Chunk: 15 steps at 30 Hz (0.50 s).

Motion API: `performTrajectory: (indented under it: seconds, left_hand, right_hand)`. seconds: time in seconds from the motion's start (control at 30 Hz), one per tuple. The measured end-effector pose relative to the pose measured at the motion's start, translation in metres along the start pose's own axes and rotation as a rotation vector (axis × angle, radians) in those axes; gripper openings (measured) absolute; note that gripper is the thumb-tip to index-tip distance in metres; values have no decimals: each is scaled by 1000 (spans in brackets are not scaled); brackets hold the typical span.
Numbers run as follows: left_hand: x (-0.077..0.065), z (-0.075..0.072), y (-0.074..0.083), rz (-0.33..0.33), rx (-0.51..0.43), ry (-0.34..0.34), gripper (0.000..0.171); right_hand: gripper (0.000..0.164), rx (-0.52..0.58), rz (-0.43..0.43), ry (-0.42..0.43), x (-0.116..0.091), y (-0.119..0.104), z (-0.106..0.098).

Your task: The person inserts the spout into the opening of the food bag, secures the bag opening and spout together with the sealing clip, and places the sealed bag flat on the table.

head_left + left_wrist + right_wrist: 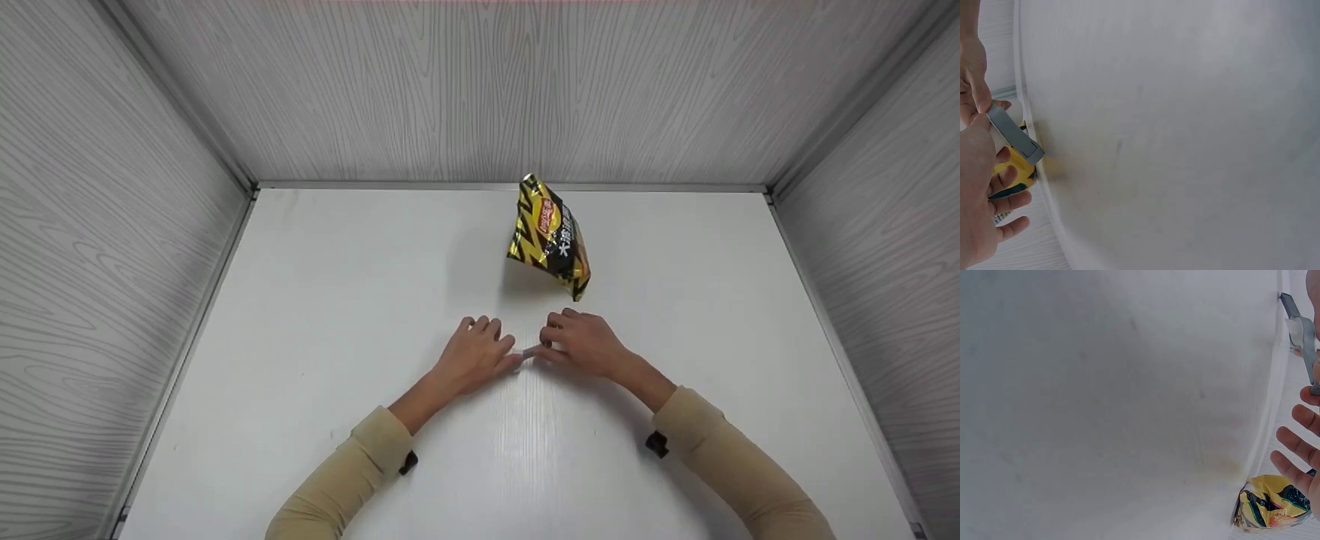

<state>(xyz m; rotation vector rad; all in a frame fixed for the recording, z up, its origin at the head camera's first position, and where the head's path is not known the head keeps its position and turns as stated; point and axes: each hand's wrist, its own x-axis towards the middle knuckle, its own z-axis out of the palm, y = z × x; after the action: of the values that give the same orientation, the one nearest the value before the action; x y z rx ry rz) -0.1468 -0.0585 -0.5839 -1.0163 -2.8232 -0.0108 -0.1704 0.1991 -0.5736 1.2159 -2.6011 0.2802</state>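
Note:
Between the two hands, low over the white table, is a small grey bag clip [531, 351] with its two arms spread apart. My left hand [476, 352] pinches one end between thumb and forefinger, its other fingers loosely bent. The right hand [581, 341] pinches the other end the same way. In the left wrist view one long arm of the clip [1013, 134] shows, with a latch at its tip; a white part shows on the clip [1307, 340] in the right wrist view. Just beyond the hands a yellow and black chip bag [551, 236] stands tilted.
The white table [337, 285] has a metal strip along its far edge. Grey wood-grain panels [480, 97] rise at the back and on both sides. Dark wrist cameras [657, 444] sit at the tan sleeve cuffs [694, 420].

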Motion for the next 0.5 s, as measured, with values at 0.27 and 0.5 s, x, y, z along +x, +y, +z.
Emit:
performTrajectory:
  seconds: [0.27,0.5]
  left_hand:
    - [1,-1,-1,-2,3,31,45]
    - [1,-1,0,-18,-16,-8,46]
  right_hand:
    - [34,-29,-5,8,2,1,1]
    - [31,-59,-19,2,1,1,3]
